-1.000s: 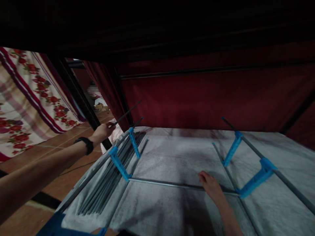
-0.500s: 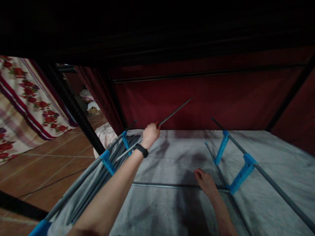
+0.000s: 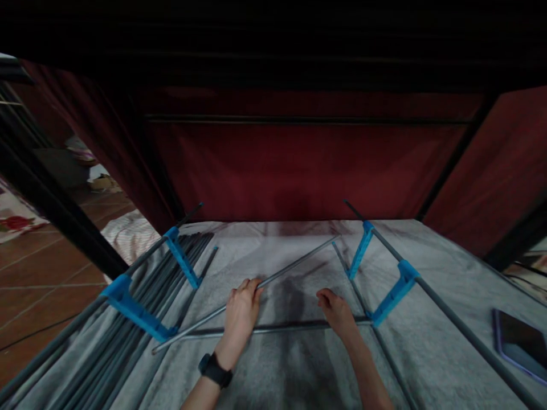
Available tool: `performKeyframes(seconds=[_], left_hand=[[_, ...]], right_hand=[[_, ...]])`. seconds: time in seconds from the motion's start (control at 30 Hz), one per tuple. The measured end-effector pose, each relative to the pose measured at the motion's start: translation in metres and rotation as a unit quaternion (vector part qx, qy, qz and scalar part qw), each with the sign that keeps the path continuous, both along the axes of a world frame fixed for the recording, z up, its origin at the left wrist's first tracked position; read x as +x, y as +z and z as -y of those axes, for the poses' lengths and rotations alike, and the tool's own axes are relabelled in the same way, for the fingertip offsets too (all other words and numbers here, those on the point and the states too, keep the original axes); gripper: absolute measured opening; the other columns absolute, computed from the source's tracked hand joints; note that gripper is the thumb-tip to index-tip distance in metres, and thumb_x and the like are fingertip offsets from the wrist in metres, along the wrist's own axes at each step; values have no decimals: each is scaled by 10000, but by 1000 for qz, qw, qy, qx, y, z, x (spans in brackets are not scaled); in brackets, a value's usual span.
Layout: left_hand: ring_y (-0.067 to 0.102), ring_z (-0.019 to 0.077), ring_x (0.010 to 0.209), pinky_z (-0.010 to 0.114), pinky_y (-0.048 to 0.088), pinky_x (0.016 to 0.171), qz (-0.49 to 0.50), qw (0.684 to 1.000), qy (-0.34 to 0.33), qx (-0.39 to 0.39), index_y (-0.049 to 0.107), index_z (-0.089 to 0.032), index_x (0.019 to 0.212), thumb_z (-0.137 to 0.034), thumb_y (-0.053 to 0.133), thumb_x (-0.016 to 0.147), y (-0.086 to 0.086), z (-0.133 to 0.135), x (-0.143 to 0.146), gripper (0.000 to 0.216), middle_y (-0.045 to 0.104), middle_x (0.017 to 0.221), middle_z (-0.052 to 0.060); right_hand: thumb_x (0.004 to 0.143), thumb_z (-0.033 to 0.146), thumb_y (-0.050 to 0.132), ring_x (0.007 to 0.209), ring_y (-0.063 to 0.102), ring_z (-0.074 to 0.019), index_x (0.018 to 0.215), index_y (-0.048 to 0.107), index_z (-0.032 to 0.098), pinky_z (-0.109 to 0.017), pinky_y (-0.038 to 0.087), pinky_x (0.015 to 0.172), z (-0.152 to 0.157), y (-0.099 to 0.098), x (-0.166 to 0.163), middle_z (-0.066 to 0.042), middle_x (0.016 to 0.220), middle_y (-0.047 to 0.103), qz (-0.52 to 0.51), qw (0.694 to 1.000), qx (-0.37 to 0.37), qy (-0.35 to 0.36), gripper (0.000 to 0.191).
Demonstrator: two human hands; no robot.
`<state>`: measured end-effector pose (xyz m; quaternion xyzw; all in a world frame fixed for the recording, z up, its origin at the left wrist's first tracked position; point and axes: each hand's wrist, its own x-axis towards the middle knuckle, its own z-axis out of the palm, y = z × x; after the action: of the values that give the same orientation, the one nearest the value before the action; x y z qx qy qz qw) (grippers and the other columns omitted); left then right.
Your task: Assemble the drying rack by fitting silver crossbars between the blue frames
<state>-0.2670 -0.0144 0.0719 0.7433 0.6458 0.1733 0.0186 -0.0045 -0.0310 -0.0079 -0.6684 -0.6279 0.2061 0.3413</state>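
Note:
My left hand (image 3: 243, 307), with a dark watch on its wrist, is closed around a thin grey metal tube (image 3: 294, 265) held slantwise above the bed. My right hand (image 3: 335, 310) has its fingers curled together, just right of the tube and apart from it; whether anything small is in them I cannot make out. Beneath the hands lies a fixed cross tube (image 3: 294, 327) between two side frames. Each side has grey rails joined by blue plastic connectors, such as the left connector (image 3: 139, 307) and the right connector (image 3: 393, 293).
Several loose grey tubes (image 3: 128, 336) lie bundled at the left on the grey sheet (image 3: 431, 341). A phone (image 3: 521, 344) rests at the right. Dark red curtain (image 3: 290, 171) hangs behind, and black bed posts (image 3: 55, 188) stand around. A dark surface (image 3: 273, 45) hangs low overhead.
My left hand has brought the tube from the left bundle toward the middle, lower over the cross tube. The view has turned right, showing the phone. My right hand stays curled.

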Motion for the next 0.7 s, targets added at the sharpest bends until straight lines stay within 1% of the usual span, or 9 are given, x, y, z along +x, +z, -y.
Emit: performKeyframes(seconds=[0.17,0.27,0.33,0.47,0.57,0.7], left_hand=[[614,252,988,381,386,890,-54,997,-30,39,618,-172,1104,-123,332,955,-14,-3,-5,326,674,1038,94],[605,255,973,387,372,887,-77,995,-32,49,609,-170,1120,-77,329,929,-18,-6,-7,352,667,1026,103],[599,256,970,390,369,880,-78,995,-37,44,607,-167,1129,-61,330,917,-19,-7,-4,365,663,1029,108],[587,252,969,396,365,886,-60,996,-58,20,612,-169,1133,-27,328,894,-14,-4,9,397,653,1044,105],[575,243,1006,398,355,927,-47,997,-65,2,606,-182,1165,-9,330,880,-9,-2,17,432,645,1067,98],[571,234,1013,398,366,934,-27,996,-83,-25,611,-193,1145,-36,332,898,-6,-1,18,404,635,1073,95]], right_hand=[[853,211,398,796,681,-202,877,652,218,-300,488,766,-1,-7,-1,-51,808,717,8,1000,-12,2,255],[861,211,397,836,684,-212,868,663,205,-300,490,776,-1,-6,-3,-73,834,720,23,1000,-16,-12,267],[864,216,401,846,683,-213,879,671,198,-302,494,782,-1,-5,-6,-79,857,721,27,999,-27,-7,271],[862,262,460,869,678,-206,930,687,197,-314,496,828,2,-7,-16,-75,927,728,10,996,-66,67,246],[849,333,521,930,676,-219,982,696,196,-334,498,868,8,-11,-25,-78,989,732,-24,990,-77,119,260],[832,402,563,910,688,-229,1012,705,213,-338,519,835,16,-11,-40,-66,977,746,-46,975,-113,184,297]])
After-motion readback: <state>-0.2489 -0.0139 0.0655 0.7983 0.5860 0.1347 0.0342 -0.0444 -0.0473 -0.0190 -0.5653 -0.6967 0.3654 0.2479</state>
